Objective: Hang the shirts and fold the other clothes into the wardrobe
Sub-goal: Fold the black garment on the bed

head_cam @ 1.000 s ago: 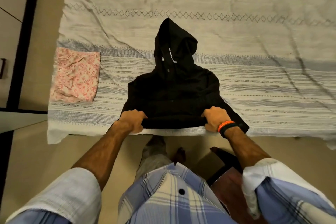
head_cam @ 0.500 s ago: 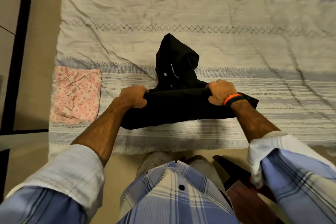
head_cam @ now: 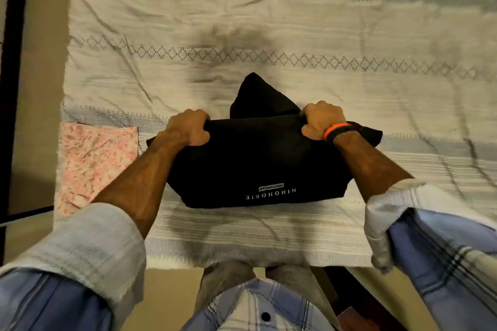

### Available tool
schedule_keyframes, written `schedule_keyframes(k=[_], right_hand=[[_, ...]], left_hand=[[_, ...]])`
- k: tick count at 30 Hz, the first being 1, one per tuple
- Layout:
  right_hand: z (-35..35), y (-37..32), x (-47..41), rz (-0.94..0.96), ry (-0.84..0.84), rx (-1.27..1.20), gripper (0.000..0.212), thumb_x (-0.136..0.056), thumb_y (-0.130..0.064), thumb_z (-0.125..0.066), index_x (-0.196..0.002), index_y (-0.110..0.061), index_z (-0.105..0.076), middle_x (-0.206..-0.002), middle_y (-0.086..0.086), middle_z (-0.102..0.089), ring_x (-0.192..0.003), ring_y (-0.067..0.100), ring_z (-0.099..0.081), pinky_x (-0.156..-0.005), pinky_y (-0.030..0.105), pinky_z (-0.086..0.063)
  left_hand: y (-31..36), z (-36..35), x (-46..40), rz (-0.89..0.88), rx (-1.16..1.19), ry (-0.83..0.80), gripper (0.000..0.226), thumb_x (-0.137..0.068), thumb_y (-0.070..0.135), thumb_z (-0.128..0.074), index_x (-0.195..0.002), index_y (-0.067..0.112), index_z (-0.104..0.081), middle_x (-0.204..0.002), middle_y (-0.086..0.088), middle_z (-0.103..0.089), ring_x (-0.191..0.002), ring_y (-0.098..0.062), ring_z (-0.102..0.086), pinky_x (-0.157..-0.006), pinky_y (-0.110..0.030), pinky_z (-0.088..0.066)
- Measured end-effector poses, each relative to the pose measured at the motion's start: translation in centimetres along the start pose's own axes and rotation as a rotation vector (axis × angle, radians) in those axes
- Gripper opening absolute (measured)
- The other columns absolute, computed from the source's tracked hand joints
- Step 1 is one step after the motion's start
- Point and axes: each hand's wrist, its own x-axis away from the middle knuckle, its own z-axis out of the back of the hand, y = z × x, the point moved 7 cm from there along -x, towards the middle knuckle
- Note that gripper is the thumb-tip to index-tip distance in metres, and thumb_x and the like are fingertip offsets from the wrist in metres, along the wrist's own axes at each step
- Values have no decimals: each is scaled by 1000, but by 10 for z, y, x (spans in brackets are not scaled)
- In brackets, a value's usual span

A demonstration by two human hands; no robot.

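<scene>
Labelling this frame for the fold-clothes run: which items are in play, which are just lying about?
In play:
- black hoodie, bottom folded up over the body
- left hand and right hand, each gripping the folded edge
- folded pink floral cloth

Lying about:
- striped bedsheet
- orange wristband

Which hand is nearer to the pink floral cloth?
Left. The left hand grips the black hoodie just right of the pink floral cloth; the right hand grips its far corner.

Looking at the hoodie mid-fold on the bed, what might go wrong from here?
The hood sticks out beyond the folded edge that the left hand and right hand grip, so the black hoodie may end up lumpy. A flap pokes out at the right and may come loose when it is lifted.
</scene>
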Motion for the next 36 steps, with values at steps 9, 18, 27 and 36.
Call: schedule_keyframes(k=[9,18,27,36], right_hand=[[16,3,-111,-4,-44,33,49,-82,-23,-60,-131,-16,-58,-124,17,-58,-110,37,-58,-89,41,-46],[-2,-22,-137,86,352,-37,65,-84,-35,-58,-142,-9,-41,-143,19,-44,-131,37,-42,-109,54,-30],[-121,-20,-124,98,349,-10,86,-91,-73,-25,-158,-24,-5,-164,17,2,-152,34,2,-118,63,-2],[-142,-22,-147,109,503,-14,84,-91,-69,-34,-156,-16,-23,-161,23,-13,-150,39,-9,-116,66,-7]], left_hand=[[-12,31,-101,65,4,-72,56,-82,20,-61,-138,21,-51,-130,-11,-57,-114,-31,-56,-92,-35,-45],[9,35,-133,-40,-7,464,61,-84,23,-62,-139,8,-42,-141,-20,-43,-125,-38,-45,-104,-52,-36],[20,-105,-129,-2,-25,429,79,-94,69,-21,-158,26,-6,-164,-16,2,-150,-39,4,-110,-73,-3],[18,-127,-161,11,-53,516,80,-95,67,-28,-157,19,-13,-162,-23,-6,-149,-45,-2,-108,-76,-2]])
